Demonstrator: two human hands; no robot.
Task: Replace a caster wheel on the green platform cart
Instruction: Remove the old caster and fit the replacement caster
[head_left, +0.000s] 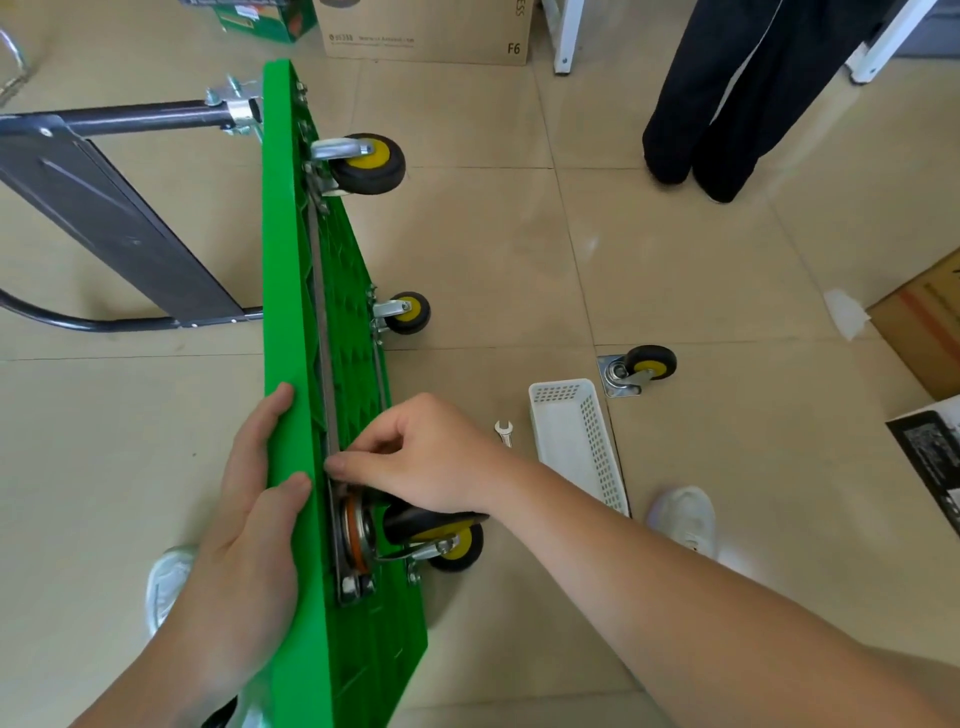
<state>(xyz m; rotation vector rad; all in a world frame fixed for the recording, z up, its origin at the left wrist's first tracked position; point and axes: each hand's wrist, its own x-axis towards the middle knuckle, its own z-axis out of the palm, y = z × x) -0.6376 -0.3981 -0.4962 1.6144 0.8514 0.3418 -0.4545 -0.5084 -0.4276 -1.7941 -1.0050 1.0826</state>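
Note:
The green platform cart (291, 291) stands on its long edge on the tiled floor, underside facing right. My left hand (254, 499) grips its upper edge near me. My right hand (415, 457) pinches something small at the metal rail just above the near caster wheel (441, 540); what the fingertips hold is hidden. Two more black-and-yellow casters, one far (366, 163) and one middle (408, 312), are mounted on the underside. A loose caster wheel (641, 369) lies on the floor to the right. A small wrench (504, 432) lies beside a white basket (576, 441).
The cart's dark folded handle (104, 208) lies on the floor to the left. A person in dark trousers (727, 104) stands at the back right. Cardboard boxes sit at the back (426, 31) and right edge (924, 322). My white shoes (683, 514) flank the cart.

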